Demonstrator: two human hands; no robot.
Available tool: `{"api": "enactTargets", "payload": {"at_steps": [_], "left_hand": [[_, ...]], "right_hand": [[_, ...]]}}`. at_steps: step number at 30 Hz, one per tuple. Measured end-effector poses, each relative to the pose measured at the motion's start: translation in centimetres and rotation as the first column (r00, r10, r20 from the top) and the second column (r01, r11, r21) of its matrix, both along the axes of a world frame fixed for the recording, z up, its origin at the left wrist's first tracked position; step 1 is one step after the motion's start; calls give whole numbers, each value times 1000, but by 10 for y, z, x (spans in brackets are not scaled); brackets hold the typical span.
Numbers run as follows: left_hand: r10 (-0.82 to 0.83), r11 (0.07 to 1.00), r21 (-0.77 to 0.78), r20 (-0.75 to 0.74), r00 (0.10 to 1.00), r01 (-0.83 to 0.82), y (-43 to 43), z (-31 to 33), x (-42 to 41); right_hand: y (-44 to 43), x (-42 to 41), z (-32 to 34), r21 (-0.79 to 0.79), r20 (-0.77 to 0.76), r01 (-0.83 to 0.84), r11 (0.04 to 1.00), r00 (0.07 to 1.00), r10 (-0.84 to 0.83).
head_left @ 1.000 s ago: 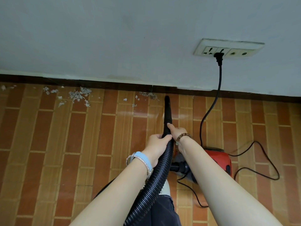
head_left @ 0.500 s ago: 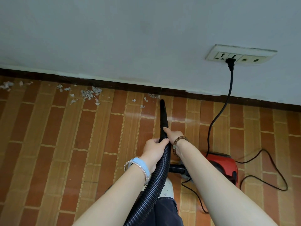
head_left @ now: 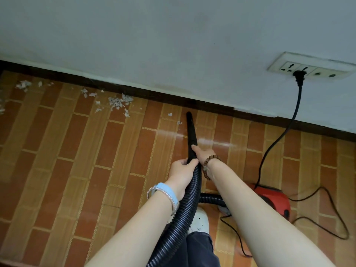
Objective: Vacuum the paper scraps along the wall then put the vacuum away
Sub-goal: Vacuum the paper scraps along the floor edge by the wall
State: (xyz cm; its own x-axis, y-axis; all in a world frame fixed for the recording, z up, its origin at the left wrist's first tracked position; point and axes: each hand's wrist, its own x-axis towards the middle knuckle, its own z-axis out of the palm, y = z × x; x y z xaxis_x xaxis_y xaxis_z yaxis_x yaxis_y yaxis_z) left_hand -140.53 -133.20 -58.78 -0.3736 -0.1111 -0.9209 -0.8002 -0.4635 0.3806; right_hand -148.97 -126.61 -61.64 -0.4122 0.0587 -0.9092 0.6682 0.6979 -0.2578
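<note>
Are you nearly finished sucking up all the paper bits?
Not yet. Done: the floor right of the nozzle looks nearly bare. In hand: the left hand holds the hose, the right hand holds the nozzle, aimed at two small scraps. Left: the big pile and further bits to the left, then unplugging the cord and putting the red vacuum away.

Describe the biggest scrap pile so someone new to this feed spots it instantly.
Start at the dark skirting board under the grey wall and follow it left from the black nozzle tip. Beyond two lone scraps lies the biggest pile, close to the board. It is the densest heap; clusters further left are thinner.
</note>
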Motion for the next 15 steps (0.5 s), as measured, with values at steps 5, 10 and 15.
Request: {"api": "enactTargets", "payload": {"at_steps": [5, 10, 15], "left_hand": [[43, 999, -8, -11, 999, -43, -10, 0, 1], [83, 996, -29, 3, 997, -83, -19, -1, 7], [129, 990, -53, 26, 991, -128, -21, 2, 18]], "right_hand": [[-14, 0, -3, -16, -7, -22, 1000, 1000, 22], [-30, 3, -5, -48, -6, -41, 998, 999, 40], [-39, 12, -4, -51, 6, -77, 996, 997, 77]]}}
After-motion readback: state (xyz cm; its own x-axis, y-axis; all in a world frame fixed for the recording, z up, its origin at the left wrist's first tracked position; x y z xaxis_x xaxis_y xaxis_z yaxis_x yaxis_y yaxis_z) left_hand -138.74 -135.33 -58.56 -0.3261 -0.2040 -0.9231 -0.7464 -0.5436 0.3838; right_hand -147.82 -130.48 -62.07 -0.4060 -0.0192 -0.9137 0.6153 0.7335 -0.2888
